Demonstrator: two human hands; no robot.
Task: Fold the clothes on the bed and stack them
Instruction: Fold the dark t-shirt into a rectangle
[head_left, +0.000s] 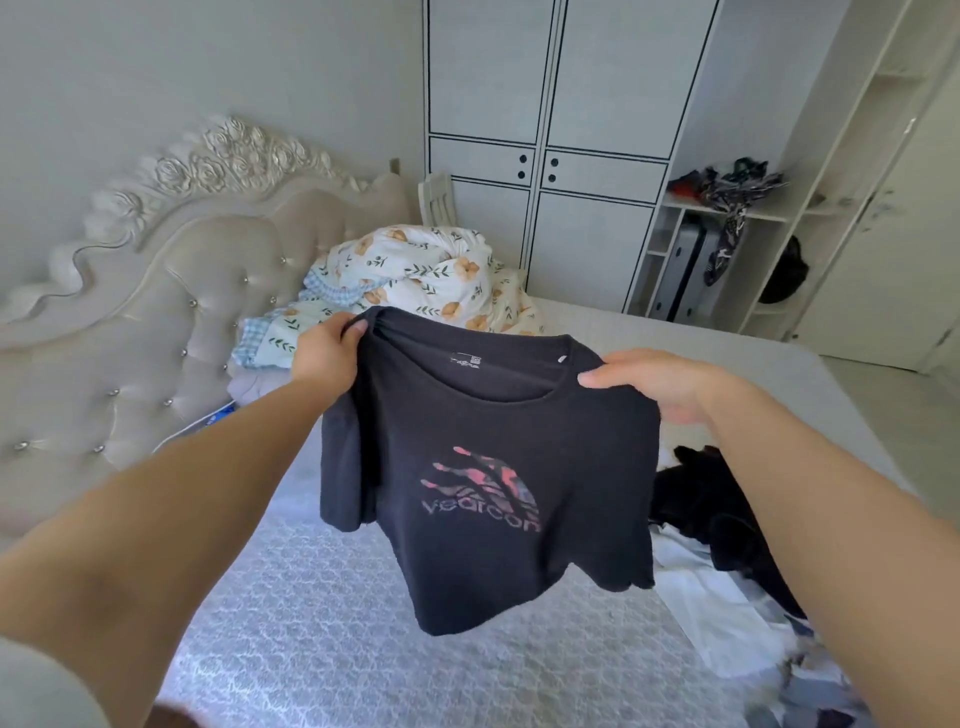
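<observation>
- The left hand (327, 356) pinches one shoulder of the black T-shirt (483, 483) with curled fingers; the right hand (657, 387) pinches the other shoulder, thumb on the front
- The T-shirt hangs in the air above the bed (322, 613), printed side toward the person, one sleeve bunched at the left
- To fold well, I think it is better to pull both shoulders level and lay it flat on the free mattress
- Both forearms reach forward, nearly straight, hands well apart
- Unfolded clothes (727, 545) lie at the right
</observation>
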